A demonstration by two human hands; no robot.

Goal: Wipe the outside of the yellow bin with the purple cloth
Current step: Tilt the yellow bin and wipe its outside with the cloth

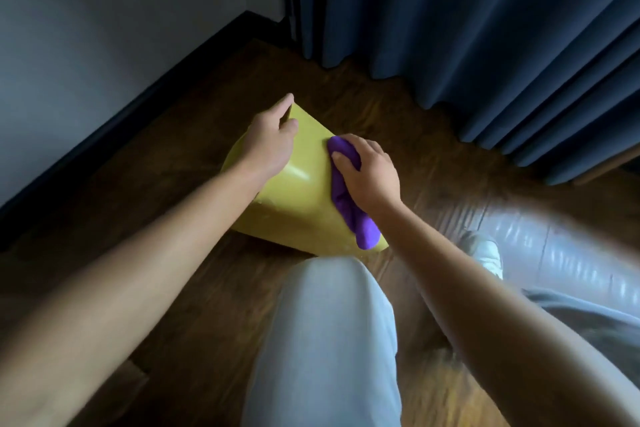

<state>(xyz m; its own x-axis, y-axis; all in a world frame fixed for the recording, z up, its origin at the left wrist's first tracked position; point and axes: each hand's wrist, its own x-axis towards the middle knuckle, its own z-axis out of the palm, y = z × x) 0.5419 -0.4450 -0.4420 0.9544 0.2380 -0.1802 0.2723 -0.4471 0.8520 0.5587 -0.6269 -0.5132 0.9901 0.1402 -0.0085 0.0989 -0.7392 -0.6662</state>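
No brand, label or writing legible on any surface; yellow bin (298, 184) lies tipped on the wooden floor (173, 218) near the wall corner, just ahead of a knee in pale trousers (332, 322); left hand (268, 142) grips its far edge, fingers curled over; right hand (369, 172) presses the bunched purple cloth (346, 198) against the bin's right side, fingers closed on it.

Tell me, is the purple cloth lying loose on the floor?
No, the right hand presses the purple cloth against the side of the yellow bin.
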